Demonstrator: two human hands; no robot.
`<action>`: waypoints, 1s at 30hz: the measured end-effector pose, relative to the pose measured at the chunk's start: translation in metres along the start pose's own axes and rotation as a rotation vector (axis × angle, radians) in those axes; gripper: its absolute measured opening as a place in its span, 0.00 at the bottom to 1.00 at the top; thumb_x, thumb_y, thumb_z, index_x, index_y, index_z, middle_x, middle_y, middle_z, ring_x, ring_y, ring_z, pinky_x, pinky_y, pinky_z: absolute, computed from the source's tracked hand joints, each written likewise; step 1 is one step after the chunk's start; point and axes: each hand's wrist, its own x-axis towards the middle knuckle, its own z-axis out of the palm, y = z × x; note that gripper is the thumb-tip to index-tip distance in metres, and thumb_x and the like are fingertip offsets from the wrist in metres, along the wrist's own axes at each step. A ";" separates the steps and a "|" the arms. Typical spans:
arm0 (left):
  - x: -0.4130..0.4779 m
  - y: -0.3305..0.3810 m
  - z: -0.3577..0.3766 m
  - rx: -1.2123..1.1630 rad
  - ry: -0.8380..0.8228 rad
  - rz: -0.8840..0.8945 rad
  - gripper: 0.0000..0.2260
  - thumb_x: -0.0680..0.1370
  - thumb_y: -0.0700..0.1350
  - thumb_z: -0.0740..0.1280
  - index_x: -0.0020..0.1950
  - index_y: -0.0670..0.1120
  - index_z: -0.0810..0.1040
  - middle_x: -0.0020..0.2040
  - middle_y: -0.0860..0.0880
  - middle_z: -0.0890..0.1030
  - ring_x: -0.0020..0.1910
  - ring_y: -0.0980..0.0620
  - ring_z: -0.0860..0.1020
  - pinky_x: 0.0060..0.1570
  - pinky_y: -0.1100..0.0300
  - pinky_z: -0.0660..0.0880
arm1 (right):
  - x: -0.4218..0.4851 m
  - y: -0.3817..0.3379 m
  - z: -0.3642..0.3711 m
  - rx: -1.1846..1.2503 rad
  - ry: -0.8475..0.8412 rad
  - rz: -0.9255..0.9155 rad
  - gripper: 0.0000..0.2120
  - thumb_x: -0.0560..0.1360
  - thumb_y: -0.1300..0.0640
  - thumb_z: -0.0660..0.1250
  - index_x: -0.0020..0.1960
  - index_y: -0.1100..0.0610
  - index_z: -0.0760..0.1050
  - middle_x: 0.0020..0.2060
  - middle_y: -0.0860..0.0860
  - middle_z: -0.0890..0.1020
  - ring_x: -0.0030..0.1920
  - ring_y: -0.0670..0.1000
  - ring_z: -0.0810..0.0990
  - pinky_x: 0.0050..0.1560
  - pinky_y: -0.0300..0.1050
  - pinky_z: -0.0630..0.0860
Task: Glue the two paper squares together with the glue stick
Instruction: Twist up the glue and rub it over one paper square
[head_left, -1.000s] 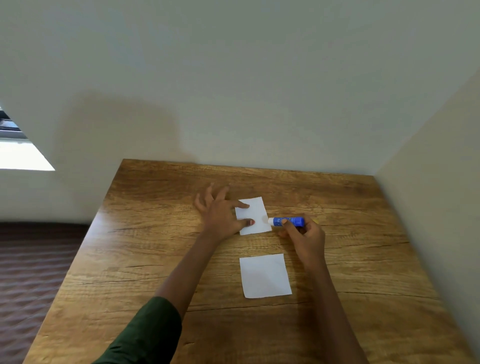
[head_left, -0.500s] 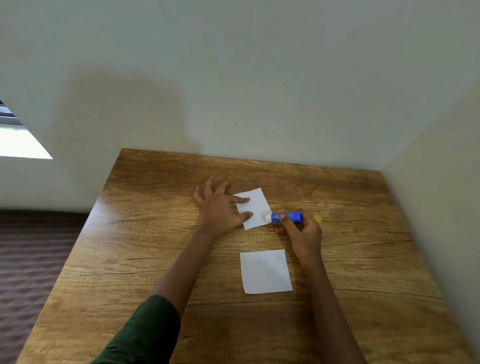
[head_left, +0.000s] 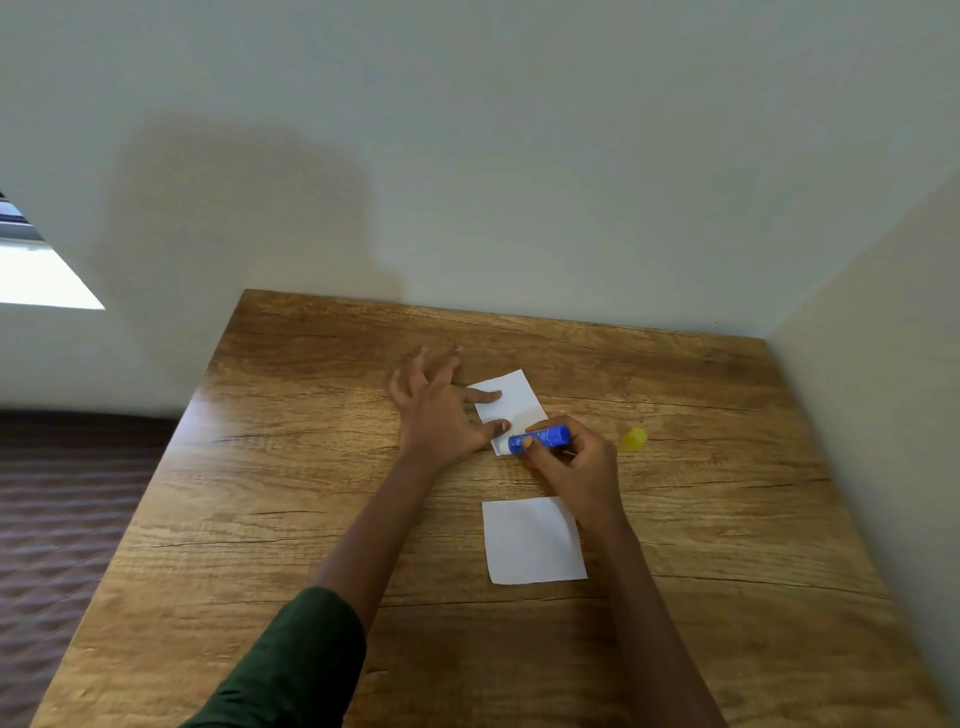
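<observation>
- Left hand (head_left: 441, 410) lies flat on the desk (head_left: 311, 493), fingers (head_left: 485, 396) spread open; forefinger and thumb tips press the left edge of the far square (head_left: 511, 400). Judgement: this pins the sheet so it does not slide under the rubbing stick.
- Right hand (head_left: 576, 462) has its fingers closed around the glue stick (head_left: 540, 438), held nearly level with its tip pointing left onto the near corner of the pinned square, just beside the left thumb tip.
- Judgement: the low angle lets the glue face drag across the paper; the step in hand is spreading glue, with pressing the squares together not yet done.
- Glue stick: short blue barrel with a small label I cannot read; tip looks pale where it meets the paper, but the contact itself is too small to confirm.
- Cap (head_left: 634, 439): translucent yellow, on the desk right of the right-hand fingers, apart from them, out of the work area.
- Near square (head_left: 532, 540): plain white, flat, untouched, below the right wrist toward the person; well apart from the far one.
- Far square: white, flat, rotated slightly against the desk edge; no glue sheen can be made out.
- Judgement: risk is the thin sheet wrinkling or lifting at the unpinned right edge.
</observation>
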 end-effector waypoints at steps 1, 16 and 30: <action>0.000 0.000 0.000 0.002 0.000 0.002 0.22 0.63 0.68 0.69 0.55 0.65 0.79 0.76 0.54 0.60 0.76 0.44 0.46 0.69 0.39 0.42 | 0.000 0.000 0.000 -0.003 -0.009 -0.003 0.04 0.70 0.59 0.73 0.42 0.57 0.78 0.35 0.56 0.81 0.36 0.55 0.78 0.37 0.44 0.77; -0.002 0.001 -0.003 0.015 -0.018 0.004 0.22 0.65 0.69 0.67 0.56 0.64 0.79 0.76 0.53 0.60 0.76 0.44 0.46 0.70 0.39 0.43 | 0.001 0.001 0.003 -0.083 -0.030 -0.067 0.07 0.69 0.57 0.74 0.45 0.57 0.79 0.35 0.54 0.81 0.36 0.53 0.78 0.35 0.40 0.75; -0.002 0.001 -0.002 -0.009 -0.011 0.006 0.20 0.65 0.68 0.68 0.55 0.65 0.79 0.76 0.54 0.60 0.76 0.45 0.45 0.70 0.39 0.44 | 0.004 0.002 -0.012 -0.137 0.041 -0.047 0.09 0.69 0.57 0.73 0.44 0.61 0.78 0.35 0.57 0.80 0.33 0.48 0.73 0.34 0.43 0.74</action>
